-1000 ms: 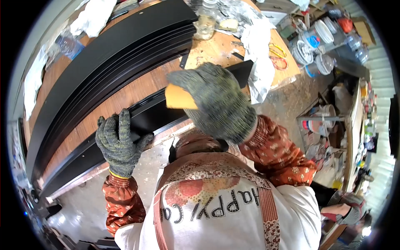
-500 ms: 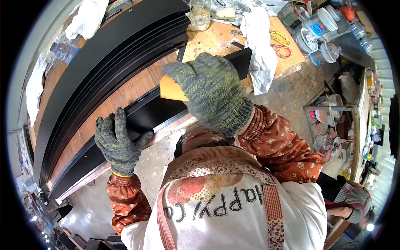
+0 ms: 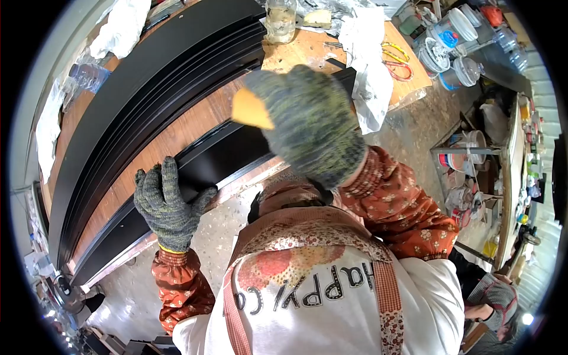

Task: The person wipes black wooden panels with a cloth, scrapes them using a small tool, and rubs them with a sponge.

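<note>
My left hand (image 3: 168, 204), in a grey-green knitted glove, lies on a long black panel (image 3: 228, 151) with its fingers stretched out and its thumb spread toward the near edge. Over the right part of the same panel is my right hand (image 3: 313, 127), gloved alike and blurred. Its fingers are closed on a yellow-orange piece of sandpaper (image 3: 252, 110), which sticks out on the left. Whether the sandpaper touches the panel I cannot tell. Beyond lie curved black panels (image 3: 136, 89), set closely side by side on the wooden table (image 3: 157, 145).
A glass jar (image 3: 280, 23), white crumpled cloth (image 3: 370, 65) and red-and-yellow scissors (image 3: 397, 61) lie at the table's far right. Several buckets (image 3: 458, 26) stand beyond. A plastic bottle (image 3: 89, 77) is at the left. Another person (image 3: 494, 299) is at lower right.
My right hand has moved slightly right with the sandpaper and is now more blurred. My left hand stays in place. The other person at lower right has shifted a little.
</note>
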The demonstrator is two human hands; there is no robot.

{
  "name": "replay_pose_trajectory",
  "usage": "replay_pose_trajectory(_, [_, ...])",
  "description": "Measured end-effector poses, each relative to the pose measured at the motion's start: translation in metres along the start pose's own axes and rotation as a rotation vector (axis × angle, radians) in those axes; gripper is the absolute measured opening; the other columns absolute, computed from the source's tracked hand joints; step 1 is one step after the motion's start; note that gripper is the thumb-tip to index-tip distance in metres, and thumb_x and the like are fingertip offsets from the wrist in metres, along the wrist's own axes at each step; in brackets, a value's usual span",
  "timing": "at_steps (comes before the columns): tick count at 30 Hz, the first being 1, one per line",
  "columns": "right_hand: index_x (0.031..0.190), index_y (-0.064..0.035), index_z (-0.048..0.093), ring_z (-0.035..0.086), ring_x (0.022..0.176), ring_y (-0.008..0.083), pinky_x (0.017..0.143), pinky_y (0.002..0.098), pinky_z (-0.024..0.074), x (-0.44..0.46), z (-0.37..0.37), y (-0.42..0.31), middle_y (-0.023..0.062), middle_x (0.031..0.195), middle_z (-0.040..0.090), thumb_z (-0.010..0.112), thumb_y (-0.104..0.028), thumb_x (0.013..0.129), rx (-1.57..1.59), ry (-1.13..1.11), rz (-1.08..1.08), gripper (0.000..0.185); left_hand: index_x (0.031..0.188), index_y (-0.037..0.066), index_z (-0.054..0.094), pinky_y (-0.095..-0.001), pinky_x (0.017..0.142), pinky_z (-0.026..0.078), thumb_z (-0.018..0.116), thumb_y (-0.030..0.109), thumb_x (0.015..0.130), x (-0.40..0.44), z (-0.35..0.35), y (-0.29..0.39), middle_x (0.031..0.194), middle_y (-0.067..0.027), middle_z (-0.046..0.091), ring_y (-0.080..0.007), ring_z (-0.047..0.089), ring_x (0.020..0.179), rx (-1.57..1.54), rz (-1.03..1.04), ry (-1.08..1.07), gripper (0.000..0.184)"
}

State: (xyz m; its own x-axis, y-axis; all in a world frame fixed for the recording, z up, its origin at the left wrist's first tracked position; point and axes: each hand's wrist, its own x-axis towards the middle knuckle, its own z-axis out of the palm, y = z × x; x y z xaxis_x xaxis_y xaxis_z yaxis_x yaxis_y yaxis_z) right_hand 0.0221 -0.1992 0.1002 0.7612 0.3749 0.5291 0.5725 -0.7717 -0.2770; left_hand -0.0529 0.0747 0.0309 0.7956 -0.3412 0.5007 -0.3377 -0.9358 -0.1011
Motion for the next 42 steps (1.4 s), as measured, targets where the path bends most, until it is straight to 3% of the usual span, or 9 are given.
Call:
replay_pose_trajectory(3, [0.106, -0.0033, 0.059, 0.064, 0.079, 0.0224, 0.075, 0.0389, 0.0513, 0.003, -0.020, 0.002, 0.0091, 0.080, 0.067, 0.060, -0.021, 0.084, 0.005, 0.033, 0.049, 0.028, 0.139, 0.010, 0.045, -0.0516, 0.099, 0.035, 0.078, 0.059, 0.064, 0.000, -0.001, 0.000, 0.130, -0.0154, 0.050, -0.0389, 0.045, 0.120, 0.002, -0.009, 0.002, 0.096])
replay_pose_trajectory(10, [0.108, -0.0030, 0.055, 0.056, 0.103, 0.0218, 0.095, 0.0372, 0.0426, 0.011, -0.016, -0.032, 0.0113, 0.116, 0.057, 0.052, -0.028, 0.090, -0.129, -0.364, 0.064, 0.031, 0.139, 0.005, 0.043, -0.0500, 0.100, 0.035, 0.075, 0.063, 0.065, 0.001, -0.001, 0.000, 0.131, -0.0175, 0.049, -0.0384, 0.046, 0.119, 0.025, 0.013, -0.011, 0.099])
replay_pose_trajectory(14, [0.112, 0.0014, 0.059, 0.065, 0.094, 0.0273, 0.084, 0.0371, 0.0540, -0.015, -0.031, 0.054, 0.0178, 0.101, 0.065, 0.064, -0.006, 0.080, -0.003, 0.036, -0.050, 0.034, 0.140, 0.006, 0.043, -0.0493, 0.101, 0.034, 0.078, 0.061, 0.063, -0.002, -0.002, 0.002, 0.130, -0.0178, 0.049, -0.0375, 0.046, 0.119, 0.044, 0.002, -0.014, 0.100])
replay_pose_trajectory(18, [0.116, -0.0054, 0.055, 0.068, 0.084, 0.0264, 0.075, 0.0379, 0.0563, -0.040, -0.065, 0.108, 0.0121, 0.097, 0.067, 0.076, -0.021, 0.076, -0.019, 0.342, 0.352, 0.047, 0.140, 0.006, 0.042, -0.0486, 0.101, 0.034, 0.080, 0.059, 0.062, 0.000, -0.002, 0.005, 0.129, -0.0163, 0.050, -0.0372, 0.046, 0.119, 0.067, -0.010, -0.020, 0.101])
replay_pose_trajectory(24, [0.119, -0.0090, 0.056, 0.062, 0.096, 0.0207, 0.086, 0.0335, 0.0505, -0.060, -0.040, 0.112, 0.0066, 0.108, 0.063, 0.084, -0.018, 0.071, 0.195, 0.404, 0.389, 0.056, 0.137, 0.004, 0.044, -0.0494, 0.096, 0.039, 0.080, 0.062, 0.053, 0.013, -0.010, 0.010, 0.122, -0.0226, 0.051, -0.0391, 0.050, 0.110, -0.007, -0.040, -0.121, 0.109])
replay_pose_trajectory(28, [0.117, -0.0005, 0.056, 0.061, 0.081, 0.0133, 0.069, 0.0266, 0.0523, -0.098, -0.079, 0.143, 0.0050, 0.093, 0.063, 0.075, -0.005, 0.078, 0.444, 0.267, 0.623, 0.044, 0.130, 0.010, 0.052, -0.0473, 0.089, 0.045, 0.081, 0.062, 0.044, 0.043, -0.028, 0.025, 0.108, -0.0203, 0.057, -0.0390, 0.055, 0.101, -0.280, -0.148, -0.332, 0.105])
replay_pose_trajectory(35, [0.124, 0.0005, 0.054, 0.058, 0.103, 0.0217, 0.090, 0.0320, 0.0491, -0.107, -0.081, 0.146, 0.0114, 0.115, 0.060, 0.078, -0.008, 0.076, 0.391, 0.265, 0.507, 0.055, 0.139, 0.016, 0.042, -0.0553, 0.110, 0.026, 0.080, 0.066, 0.053, 0.017, -0.023, 0.026, 0.138, -0.0184, 0.043, -0.0382, 0.035, 0.134, -0.310, -0.222, -0.568, 0.107])
replay_pose_trajectory(40, [0.128, 0.0014, 0.052, 0.057, 0.106, 0.0220, 0.094, 0.0327, 0.0467, -0.078, -0.071, 0.108, 0.0122, 0.118, 0.059, 0.079, -0.007, 0.074, 0.551, 0.102, 0.455, 0.061, 0.130, 0.009, 0.053, -0.0511, 0.112, 0.028, 0.073, 0.049, 0.074, -0.010, -0.051, 0.062, 0.138, -0.0144, 0.048, -0.0336, 0.040, 0.133, -0.193, -0.197, 0.005, 0.072])
replay_pose_trajectory(42, [0.127, 0.0020, 0.052, 0.057, 0.107, 0.0230, 0.093, 0.0331, 0.0467, -0.064, -0.070, 0.088, 0.0127, 0.118, 0.058, 0.080, -0.007, 0.072, 0.661, 0.020, 0.461, 0.063, 0.130, 0.009, 0.053, -0.0502, 0.112, 0.030, 0.074, 0.038, 0.077, -0.025, -0.063, 0.079, 0.138, -0.0139, 0.048, -0.0318, 0.041, 0.133, -0.125, -0.170, 0.012, 0.064])
